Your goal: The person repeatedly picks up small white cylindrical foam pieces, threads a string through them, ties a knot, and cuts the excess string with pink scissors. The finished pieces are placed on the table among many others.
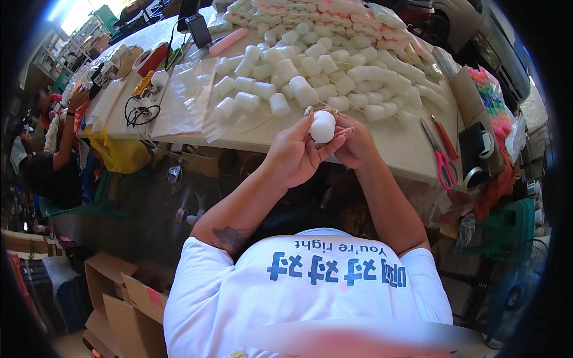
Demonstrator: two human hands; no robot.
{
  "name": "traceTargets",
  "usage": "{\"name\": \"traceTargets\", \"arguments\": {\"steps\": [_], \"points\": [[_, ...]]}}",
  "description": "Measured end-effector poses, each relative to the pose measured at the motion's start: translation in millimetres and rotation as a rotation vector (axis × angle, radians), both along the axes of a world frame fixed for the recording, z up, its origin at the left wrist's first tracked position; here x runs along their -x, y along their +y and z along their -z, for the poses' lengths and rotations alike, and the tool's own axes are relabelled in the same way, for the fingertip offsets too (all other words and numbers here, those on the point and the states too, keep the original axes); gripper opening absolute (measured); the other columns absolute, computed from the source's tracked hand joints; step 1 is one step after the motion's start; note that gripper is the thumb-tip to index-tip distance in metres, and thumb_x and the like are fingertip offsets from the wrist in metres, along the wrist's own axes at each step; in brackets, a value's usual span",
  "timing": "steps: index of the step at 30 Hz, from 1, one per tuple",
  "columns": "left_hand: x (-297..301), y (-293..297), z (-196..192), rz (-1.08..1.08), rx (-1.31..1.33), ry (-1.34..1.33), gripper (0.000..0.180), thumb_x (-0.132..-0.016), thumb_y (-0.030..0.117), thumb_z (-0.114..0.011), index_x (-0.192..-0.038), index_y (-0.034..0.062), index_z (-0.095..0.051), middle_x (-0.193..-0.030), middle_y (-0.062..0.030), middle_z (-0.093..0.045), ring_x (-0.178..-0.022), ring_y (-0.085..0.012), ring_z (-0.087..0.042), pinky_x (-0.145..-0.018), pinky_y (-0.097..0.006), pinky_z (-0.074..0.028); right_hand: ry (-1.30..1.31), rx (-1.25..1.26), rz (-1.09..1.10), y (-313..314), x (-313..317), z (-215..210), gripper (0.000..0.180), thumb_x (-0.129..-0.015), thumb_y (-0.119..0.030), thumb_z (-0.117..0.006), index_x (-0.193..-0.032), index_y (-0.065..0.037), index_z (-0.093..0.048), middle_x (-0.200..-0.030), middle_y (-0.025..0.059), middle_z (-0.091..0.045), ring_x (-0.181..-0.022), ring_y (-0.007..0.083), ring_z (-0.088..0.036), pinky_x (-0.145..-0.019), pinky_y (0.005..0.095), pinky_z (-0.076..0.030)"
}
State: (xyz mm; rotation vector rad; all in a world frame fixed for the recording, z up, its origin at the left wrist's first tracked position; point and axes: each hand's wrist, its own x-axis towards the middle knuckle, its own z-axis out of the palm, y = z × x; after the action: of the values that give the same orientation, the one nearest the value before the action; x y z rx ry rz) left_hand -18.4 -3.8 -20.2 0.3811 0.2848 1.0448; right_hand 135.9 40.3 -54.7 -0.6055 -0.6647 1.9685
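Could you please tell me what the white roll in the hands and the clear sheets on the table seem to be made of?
The small white rounded roll, held between left hand and right hand, looks like soft matte foam or tissue: no shine, slightly fuzzy edge. The clear flat sheets look like thin glossy plastic film, see-through and wrinkled with glare.

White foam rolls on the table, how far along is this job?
Done-looking: a big heap of white rolls on the table, pink ones behind. In hand: left hand and right hand hold one white piece. How many remain cannot be told.
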Motion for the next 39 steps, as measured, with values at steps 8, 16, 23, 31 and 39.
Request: {"name": "traceTargets", "arguments": {"steps": [8, 16, 23, 31, 39], "points": [[-4.3, -7.4, 9.2, 0.008, -0.033, 0.082, 0.04, -0.102, 0.031, -0.034, -0.121, -0.0025, -0.043, -0.104, -0.0194, -0.059, -0.096, -0.0313, -0.064, -0.083, -0.035, -0.057, 0.055, -0.068, -0.146, -1.9, -5.4, 3.7, 0.018, -0.098, -0.019, -0.049, -0.099, -0.002, -0.055, -0.089, 0.0069, -0.061, -0.077, 0.0149, -0.061, -0.071, 0.0286, -0.053], [29.2, -51.9, 22.9, 0.173, -0.316, 0.578, 0.026, -0.101, 0.03, -0.042, -0.106, 0.0061, -0.051, -0.09, -0.0082, -0.06, -0.066, -0.0147, -0.063, -0.053, -0.024, -0.048, -0.216, 0.062, 0.286, 7.0, -8.3, 3.4, 0.018, -0.097, -0.022, -0.054, -0.09, -0.006, -0.057, -0.084, 0.0072, -0.063, -0.076, 0.0196, -0.063, -0.071, 0.0363, -0.054], [60.1, -35.5, 35.6, -0.092, -0.239, 0.615, 0.021, -0.097, 0.023, -0.052, -0.109, 0.0067, -0.051, -0.099, -0.0064, -0.058, -0.082, -0.0129, -0.061, -0.067, -0.024, -0.049, -0.3, 0.048, 0.039, 0.7, -9.7, 2.4, 0.017, -0.094, -0.025, -0.059, -0.092, -0.008, -0.059, -0.088, 0.0057, -0.066, -0.078, 0.0152, -0.064, -0.069, 0.0302, -0.053], [28.7, -11.9, 40.5, -0.129, -0.363, 1.03, 0.024, -0.093, 0.025, -0.061, -0.098, 0.002, -0.063, -0.078, 0.0006, -0.06, -0.071, -0.0065, -0.055, -0.063, -0.021, -0.043, -0.357, -0.073, 0.077, -12.3, -1.4, -4.4, 0.019, -0.09, -0.027, -0.066, -0.084, -0.009, -0.061, -0.083, 0.0003, -0.066, -0.072, 0.0074, -0.06, -0.06, 0.0238, -0.047], [25.0, -13.7, 54.0, 0.012, -0.201, 0.754, 0.02, -0.095, 0.023, -0.057, -0.098, 0.0038, -0.061, -0.087, -0.0033, -0.063, -0.078, -0.0107, -0.06, -0.069, -0.026, -0.05, -0.469, -0.147, 0.089, -14.3, -0.1, 4.4, 0.02, -0.091, -0.025, -0.064, -0.093, -0.005, -0.062, -0.083, 0.0023, -0.065, -0.074, 0.0087, -0.059, -0.063, 0.0237, -0.047]]}}
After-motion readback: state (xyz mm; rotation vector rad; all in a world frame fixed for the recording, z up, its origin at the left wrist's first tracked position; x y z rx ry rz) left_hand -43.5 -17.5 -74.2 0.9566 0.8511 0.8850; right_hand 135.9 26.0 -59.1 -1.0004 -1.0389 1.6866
